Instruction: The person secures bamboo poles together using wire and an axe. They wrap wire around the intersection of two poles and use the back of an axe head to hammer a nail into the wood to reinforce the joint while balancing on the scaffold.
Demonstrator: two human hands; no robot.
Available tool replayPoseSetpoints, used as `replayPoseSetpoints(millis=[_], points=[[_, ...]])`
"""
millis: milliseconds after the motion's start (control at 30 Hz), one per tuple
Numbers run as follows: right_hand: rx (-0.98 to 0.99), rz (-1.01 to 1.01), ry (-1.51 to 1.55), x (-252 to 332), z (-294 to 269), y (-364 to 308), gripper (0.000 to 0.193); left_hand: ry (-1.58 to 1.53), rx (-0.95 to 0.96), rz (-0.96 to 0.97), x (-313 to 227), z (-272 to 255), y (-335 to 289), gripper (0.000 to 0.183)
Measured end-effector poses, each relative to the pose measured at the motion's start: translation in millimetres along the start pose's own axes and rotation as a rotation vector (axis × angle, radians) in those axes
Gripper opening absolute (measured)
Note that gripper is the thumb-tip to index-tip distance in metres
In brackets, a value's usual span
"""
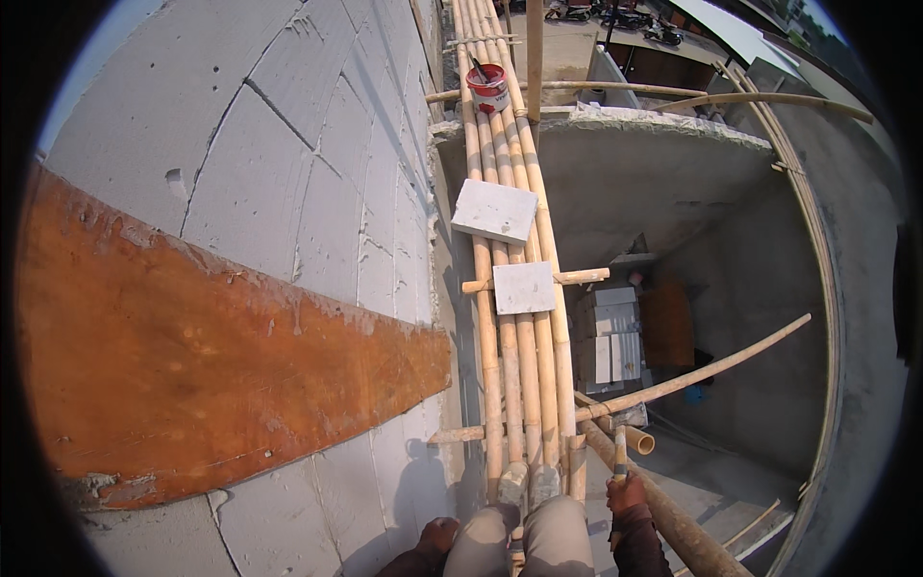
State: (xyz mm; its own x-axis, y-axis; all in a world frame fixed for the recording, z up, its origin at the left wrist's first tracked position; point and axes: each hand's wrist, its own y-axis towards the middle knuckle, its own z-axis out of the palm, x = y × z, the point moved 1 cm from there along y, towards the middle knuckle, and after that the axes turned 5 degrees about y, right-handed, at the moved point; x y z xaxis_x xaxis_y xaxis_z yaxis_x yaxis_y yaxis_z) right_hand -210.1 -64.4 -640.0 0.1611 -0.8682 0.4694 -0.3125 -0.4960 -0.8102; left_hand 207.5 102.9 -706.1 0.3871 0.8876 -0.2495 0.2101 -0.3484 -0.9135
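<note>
On bamboo [527,361]: two blocks [494,210]; right grip [628,493]: one tool [620,452]

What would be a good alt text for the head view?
The person's right hand holds a pale wooden handle beside a raised bamboo walkway; the left hand is near the left knee. Two pale blocks and a red-and-white bucket sit ahead, along a block wall.

A slim, straight, tan tool [620,448] (what kind is hard to tell) stands nearly upright in the right hand [628,495], jutting above and below the closed fist.
</note>
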Motion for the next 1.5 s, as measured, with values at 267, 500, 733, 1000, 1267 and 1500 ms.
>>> replayPoseSetpoints(millis=[267,500,733,1000,1267,1500], points=[[-0.003,0.261,0.168,6.3,4.6,42.5,0.010,0.226,-0.015,0.127,-123.3,-59.9,53.9,0.050],[0.075,0.551,0.007,-1.9,3.5,110.0,0.012,0.298,-0.113,0.556,-395.4,-149.3,55.5,0.052],[0.214,0.388,-0.277,227.9,-18.3,35.9,0.024,0.309,-0.809,1.284,-723.2,-340.3,-111.6,0.035],[0.220,0.093,-0.107,268.9,-20.9,55.1,0.029,0.119,-0.643,1.151,-728.3,-369.1,-152.2,0.036],[0.287,0.312,-0.443,227.3,-52.7,107.7,0.039,0.237,-0.350,0.945,-674.4,-319.2,-149.4,0.036],[0.274,0.271,-0.424,205.4,-84.8,141.7,0.039,0.134,-0.527,1.037,-739.6,-378.0,-139.9,0.034]])
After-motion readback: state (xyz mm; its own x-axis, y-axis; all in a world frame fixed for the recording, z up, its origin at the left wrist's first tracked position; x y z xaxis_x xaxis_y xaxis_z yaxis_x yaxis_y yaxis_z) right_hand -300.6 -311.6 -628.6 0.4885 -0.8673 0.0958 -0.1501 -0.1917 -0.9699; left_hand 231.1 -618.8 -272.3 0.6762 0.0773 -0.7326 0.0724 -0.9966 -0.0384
